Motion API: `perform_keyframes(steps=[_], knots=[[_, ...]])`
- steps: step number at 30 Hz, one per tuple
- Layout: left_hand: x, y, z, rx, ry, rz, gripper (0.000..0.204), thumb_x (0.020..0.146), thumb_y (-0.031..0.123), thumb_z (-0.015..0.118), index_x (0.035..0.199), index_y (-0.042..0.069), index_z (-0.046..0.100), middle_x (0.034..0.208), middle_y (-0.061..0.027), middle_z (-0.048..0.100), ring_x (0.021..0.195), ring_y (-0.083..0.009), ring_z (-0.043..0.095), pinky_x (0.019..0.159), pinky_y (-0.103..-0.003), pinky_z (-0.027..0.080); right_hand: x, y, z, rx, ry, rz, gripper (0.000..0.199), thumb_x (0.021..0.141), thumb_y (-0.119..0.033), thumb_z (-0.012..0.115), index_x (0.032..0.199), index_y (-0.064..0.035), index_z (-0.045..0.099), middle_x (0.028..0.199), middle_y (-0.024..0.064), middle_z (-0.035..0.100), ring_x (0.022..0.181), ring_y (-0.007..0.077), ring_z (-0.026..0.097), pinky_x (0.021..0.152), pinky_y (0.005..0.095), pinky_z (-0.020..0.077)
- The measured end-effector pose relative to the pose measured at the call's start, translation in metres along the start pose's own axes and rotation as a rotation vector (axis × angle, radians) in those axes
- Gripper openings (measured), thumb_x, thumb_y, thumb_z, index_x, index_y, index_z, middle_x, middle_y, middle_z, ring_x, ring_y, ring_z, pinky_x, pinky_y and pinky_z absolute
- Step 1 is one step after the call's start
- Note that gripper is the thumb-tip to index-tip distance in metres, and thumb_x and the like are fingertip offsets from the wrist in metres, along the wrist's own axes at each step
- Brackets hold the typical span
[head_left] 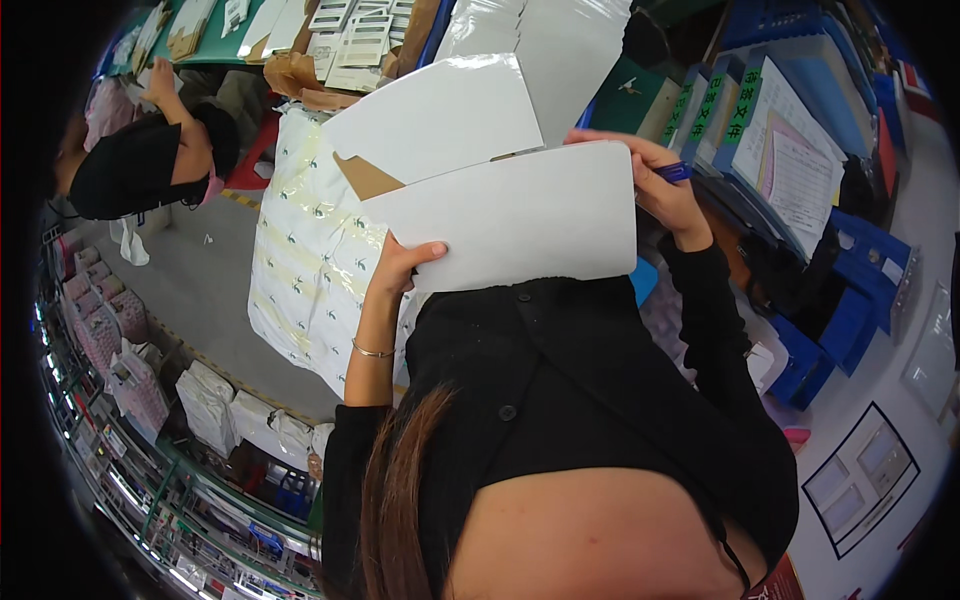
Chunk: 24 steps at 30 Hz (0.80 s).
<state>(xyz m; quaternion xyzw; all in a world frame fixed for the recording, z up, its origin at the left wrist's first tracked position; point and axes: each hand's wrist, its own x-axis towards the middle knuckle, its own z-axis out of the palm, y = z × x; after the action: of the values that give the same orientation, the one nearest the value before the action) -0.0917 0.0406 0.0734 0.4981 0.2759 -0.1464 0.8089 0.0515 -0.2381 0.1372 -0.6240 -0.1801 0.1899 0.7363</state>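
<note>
A blank white cardboard sheet (520, 220) is held tilted in front of my body. My left hand (402, 265) grips its lower left edge, thumb on top and the other fingers hidden beneath. At its upper right corner, my right hand (660, 185) is closed around the edge, one finger stretched along the far side. A blue pen-like stick (675, 172) pokes out from that same hand; its tip is hidden. Just beyond lies another white sheet (440, 115) under a glossy clear layer, with a brown cardboard patch (368, 178) showing near its left end.
Left of me stands a large package (310, 250) in white leaf-patterned wrap. Blue file folders (770, 150) crowd the right side. Small white boxes (360, 40) fill an open carton at the far edge. A co-worker in black (150, 165) is at the far left.
</note>
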Motion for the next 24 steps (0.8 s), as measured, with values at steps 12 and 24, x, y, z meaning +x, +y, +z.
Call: perform_keyframes(steps=[12, 24], knots=[[0.028, -0.015, -0.031, -0.335, -0.145, -0.148, 0.059, 0.065, 0.006, 0.068, 0.117, -0.006, 0.044, 0.101, -0.0234, 0.057, 0.08, -0.0303, 0.06, 0.067, -0.032, 0.051, -0.014, 0.029, -0.01, 0.291, -0.118, 0.027, 0.032, 0.09, -0.023, 0.045, 0.115, -0.0048, 0.051, 0.122, 0.017, 0.05, 0.109, 0.0269, 0.051, 0.093, 0.034, 0.0419], [0.029, 0.007, -0.007, -0.091, -0.107, -0.197, 0.054, 0.07, 0.007, 0.064, 0.118, -0.007, 0.043, 0.098, -0.023, 0.059, 0.076, -0.0275, 0.062, 0.065, -0.03, 0.052, -0.014, 0.04, -0.008, 0.433, -0.112, 0.088, 0.036, 0.089, -0.03, 0.047, 0.114, -0.0051, 0.05, 0.121, 0.0151, 0.05, 0.117, 0.0303, 0.043, 0.1, 0.0382, 0.0346]])
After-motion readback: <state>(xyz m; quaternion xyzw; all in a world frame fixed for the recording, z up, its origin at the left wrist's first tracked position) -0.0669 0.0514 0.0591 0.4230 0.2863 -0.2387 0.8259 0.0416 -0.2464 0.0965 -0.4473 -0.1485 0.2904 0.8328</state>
